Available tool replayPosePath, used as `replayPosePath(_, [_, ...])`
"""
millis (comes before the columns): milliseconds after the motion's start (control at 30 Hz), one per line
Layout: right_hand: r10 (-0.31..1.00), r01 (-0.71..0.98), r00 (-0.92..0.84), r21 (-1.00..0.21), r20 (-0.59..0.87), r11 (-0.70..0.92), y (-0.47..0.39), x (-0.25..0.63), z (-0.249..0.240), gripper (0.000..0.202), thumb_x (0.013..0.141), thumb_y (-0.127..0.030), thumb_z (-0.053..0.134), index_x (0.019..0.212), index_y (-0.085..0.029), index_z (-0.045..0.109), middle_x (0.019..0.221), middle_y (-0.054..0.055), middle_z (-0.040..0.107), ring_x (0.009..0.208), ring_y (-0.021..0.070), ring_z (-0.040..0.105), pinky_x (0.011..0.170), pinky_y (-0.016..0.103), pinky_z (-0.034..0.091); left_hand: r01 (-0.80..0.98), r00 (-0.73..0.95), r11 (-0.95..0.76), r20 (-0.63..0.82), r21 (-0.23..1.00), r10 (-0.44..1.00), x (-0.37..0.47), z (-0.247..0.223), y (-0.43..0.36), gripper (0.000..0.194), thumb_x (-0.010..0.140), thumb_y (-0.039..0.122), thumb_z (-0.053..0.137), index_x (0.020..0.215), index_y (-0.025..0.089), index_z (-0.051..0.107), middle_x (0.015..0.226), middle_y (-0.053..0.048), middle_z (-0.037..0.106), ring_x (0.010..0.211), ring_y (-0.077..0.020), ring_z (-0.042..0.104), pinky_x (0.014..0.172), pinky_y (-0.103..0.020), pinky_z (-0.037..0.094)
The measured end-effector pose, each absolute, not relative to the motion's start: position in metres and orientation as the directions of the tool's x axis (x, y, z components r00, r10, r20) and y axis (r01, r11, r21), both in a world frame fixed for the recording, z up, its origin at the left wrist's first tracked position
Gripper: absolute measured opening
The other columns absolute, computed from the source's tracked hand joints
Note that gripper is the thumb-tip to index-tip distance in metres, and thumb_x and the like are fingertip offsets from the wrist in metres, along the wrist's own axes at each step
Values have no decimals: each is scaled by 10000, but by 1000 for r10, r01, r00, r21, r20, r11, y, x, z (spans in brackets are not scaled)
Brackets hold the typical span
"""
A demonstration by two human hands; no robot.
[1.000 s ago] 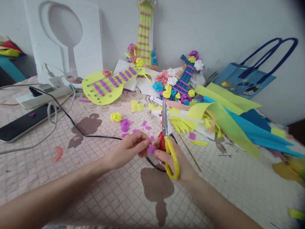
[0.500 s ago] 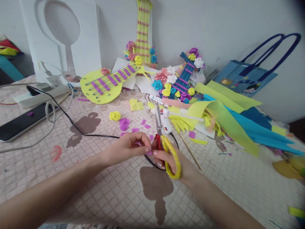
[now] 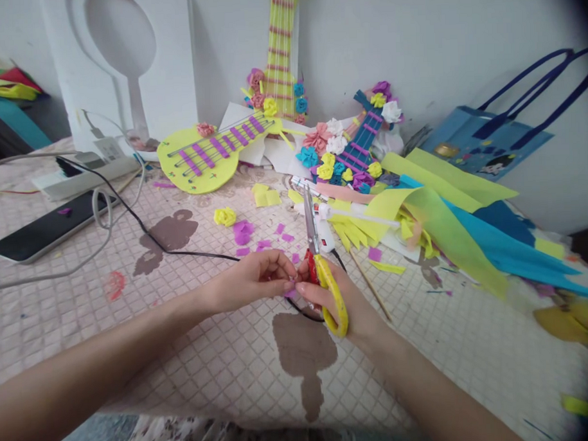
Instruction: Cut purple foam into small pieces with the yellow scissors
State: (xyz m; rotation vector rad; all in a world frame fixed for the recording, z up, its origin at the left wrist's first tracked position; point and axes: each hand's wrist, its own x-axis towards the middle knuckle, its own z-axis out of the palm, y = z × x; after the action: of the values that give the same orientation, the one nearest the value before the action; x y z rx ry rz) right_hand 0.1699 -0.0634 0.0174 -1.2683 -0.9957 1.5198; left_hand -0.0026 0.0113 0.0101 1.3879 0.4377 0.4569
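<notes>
My left hand [image 3: 260,279] is closed in a pinch on a small piece of purple paper [image 3: 290,292], mostly covered by the fingers. My right hand [image 3: 336,296] holds scissors [image 3: 331,293] with yellow and red handles, their blades pointing away from me and nearly together. The right fingertips meet the left ones at the purple paper. Just beyond the hands lie purple paper scraps [image 3: 243,232] and a yellow paper flower [image 3: 225,216]. A white glue gun [image 3: 326,237] rests behind the scissors, its tip partly hidden by the blades.
Yellow paper strips [image 3: 434,241] and blue paper [image 3: 497,245] spread on the right, near a blue bag [image 3: 484,146]. A yellow paper guitar [image 3: 210,175] and a flower-covered blue one [image 3: 361,144] stand at the back. A phone [image 3: 48,226] and black cable [image 3: 193,254] lie left; a thin stick [image 3: 371,285] lies right.
The view has shifted slightly. Both hands stay together at the purple paper, with their fingertips drawn a little closer. The scissors remain in the right hand, now more upright.
</notes>
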Motion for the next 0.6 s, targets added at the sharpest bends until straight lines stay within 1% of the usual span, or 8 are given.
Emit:
replayPosePath(200, [954,-135,-74,-945,-290,-298,-64,170,20,330,646,-303,728,846,-206,485,688,-66,529,467,54,413,414,183,298,-28,841,133,-48,991,540,-4,8,13,181,822,260,698,888,139,580,827,-21,638,740,-114,589,692,-250,457])
replayPosePath(367, [959,-140,-108,-951,-261,-275,-65,170,20,312,689,-334,708,848,-205,473,629,-85,482,451,52,381,418,188,292,16,831,137,-89,990,550,-5,6,14,231,795,256,722,907,152,548,813,-12,646,713,-115,602,664,-254,460])
replayPosePath(500, [957,-83,-123,-958,-263,-274,-64,170,19,294,678,-313,704,826,-197,477,612,-82,493,451,54,387,421,194,288,25,827,136,-97,990,553,-5,5,13,248,768,242,750,879,154,547,766,14,637,670,-96,589,639,-233,452])
replayPosePath(600, [960,-94,-93,-957,-265,-273,-64,169,18,294,655,-287,695,839,-202,482,620,-77,519,444,57,395,421,197,290,31,815,161,-118,987,567,-4,9,12,264,769,297,755,877,156,560,755,12,636,667,-99,583,619,-226,441])
